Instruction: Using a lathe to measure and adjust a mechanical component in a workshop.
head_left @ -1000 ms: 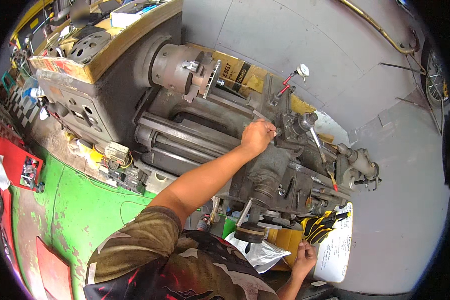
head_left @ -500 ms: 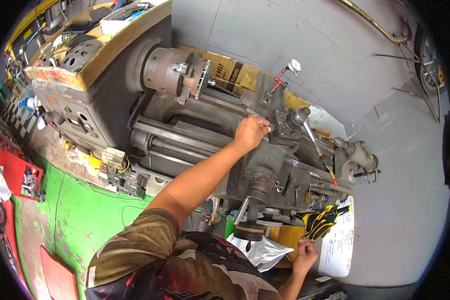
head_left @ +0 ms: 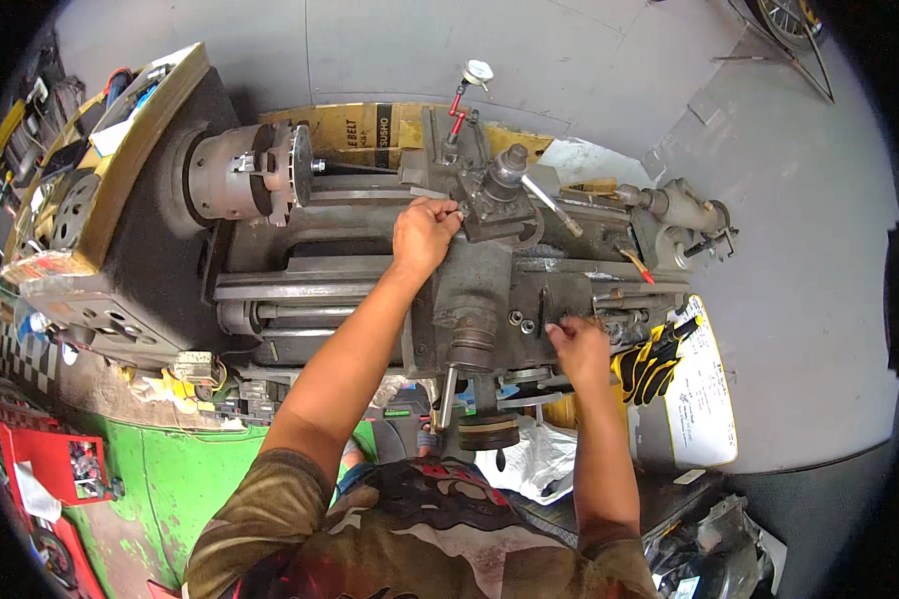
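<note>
A grey metal lathe (head_left: 355, 266) stretches across the view in front of me. My left hand (head_left: 425, 238) is closed in a pinch at the left edge of the tool post (head_left: 497, 190); what sits between its fingertips is too small to make out. My right hand (head_left: 581, 351) is over the front of the carriage, thumb and fingers drawn together beside a dark upright lever (head_left: 546, 309). Whether it grips anything cannot be seen. The chuck (head_left: 228, 178) holds a toothed disc (head_left: 300, 165) at the left. Behind the tool post stands a dial indicator (head_left: 477, 72) on a red arm.
Below the carriage hang a handwheel (head_left: 487, 432) and a lever handle (head_left: 449, 397). A brush with a red tip (head_left: 637, 266) lies near the tailstock (head_left: 684, 208). Black-and-yellow gloves (head_left: 657, 361) hang beside a white board (head_left: 699, 399) at the right.
My right hand has risen from low beside the gloves to the carriage front. My left hand stays at the tool post. The view has shifted, so the lathe appears farther left and more level.
</note>
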